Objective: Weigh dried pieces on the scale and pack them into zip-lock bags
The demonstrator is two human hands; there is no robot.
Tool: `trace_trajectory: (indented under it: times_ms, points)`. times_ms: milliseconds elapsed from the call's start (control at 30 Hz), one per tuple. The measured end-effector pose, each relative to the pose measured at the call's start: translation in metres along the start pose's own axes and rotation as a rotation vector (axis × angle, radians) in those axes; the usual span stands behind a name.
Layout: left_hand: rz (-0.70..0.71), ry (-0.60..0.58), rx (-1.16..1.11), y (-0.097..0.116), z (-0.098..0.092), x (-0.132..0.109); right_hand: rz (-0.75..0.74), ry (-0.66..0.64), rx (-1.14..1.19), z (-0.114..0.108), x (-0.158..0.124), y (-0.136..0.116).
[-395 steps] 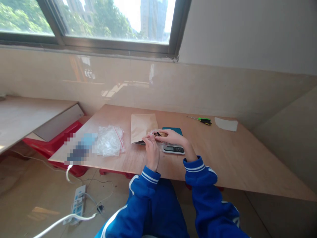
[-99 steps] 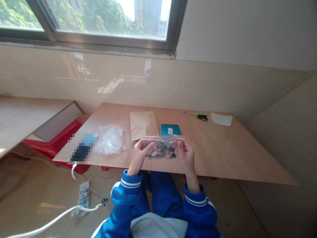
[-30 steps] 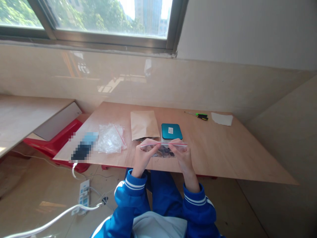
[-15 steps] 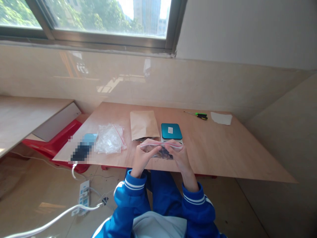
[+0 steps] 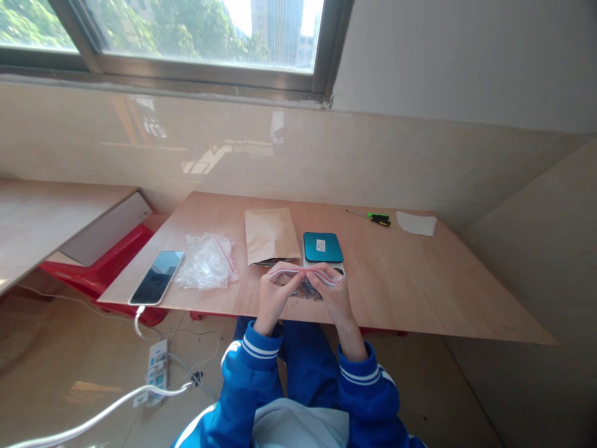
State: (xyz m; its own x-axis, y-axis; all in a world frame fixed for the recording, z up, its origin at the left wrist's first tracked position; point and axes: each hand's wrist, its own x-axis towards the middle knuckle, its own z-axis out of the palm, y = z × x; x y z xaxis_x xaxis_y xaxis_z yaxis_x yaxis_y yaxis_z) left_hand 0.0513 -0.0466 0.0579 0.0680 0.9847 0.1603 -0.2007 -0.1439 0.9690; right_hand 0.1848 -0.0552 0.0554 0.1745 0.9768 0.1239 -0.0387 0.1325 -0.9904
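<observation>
Near the table's front edge, my left hand (image 5: 277, 297) and my right hand (image 5: 334, 295) both pinch the red-striped top of a clear zip-lock bag (image 5: 305, 290). Dark bits show inside the bag; I cannot make out what they are. My thumbs nearly meet at the middle of the zip strip. Just beyond the bag is a small scale with a teal top (image 5: 323, 247), bearing a white label; the hands hide part of its front. To the left of it lies a brown paper pouch (image 5: 272, 235), its near end partly open with something dark at the mouth.
Left on the table (image 5: 420, 292) lie a pile of clear zip-lock bags (image 5: 205, 261) and a phone (image 5: 157, 278) with a white cable. Two screwdrivers (image 5: 379, 218) and a white paper piece (image 5: 416, 223) rest at the back right. A red stool (image 5: 100, 264) stands at left.
My two hands have drawn slightly closer together along the bag's top. The strip now bows up on both sides of the thumbs. The things on the table have stayed put.
</observation>
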Motion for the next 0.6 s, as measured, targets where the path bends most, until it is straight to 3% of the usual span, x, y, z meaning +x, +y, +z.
trace_trajectory:
  times_ms: [233,433,600]
  points:
    - [-0.071,0.068,-0.008,-0.002,0.005,0.002,-0.037,0.02,-0.015,-0.007,0.005,0.007]
    - [-0.211,-0.234,-0.042,-0.013,-0.004,0.008,0.096,0.114,0.031,-0.032,0.013,0.023]
    - [-0.293,-0.227,-0.022,-0.027,-0.009,0.011,0.137,0.367,-0.045,-0.08,0.042,0.039]
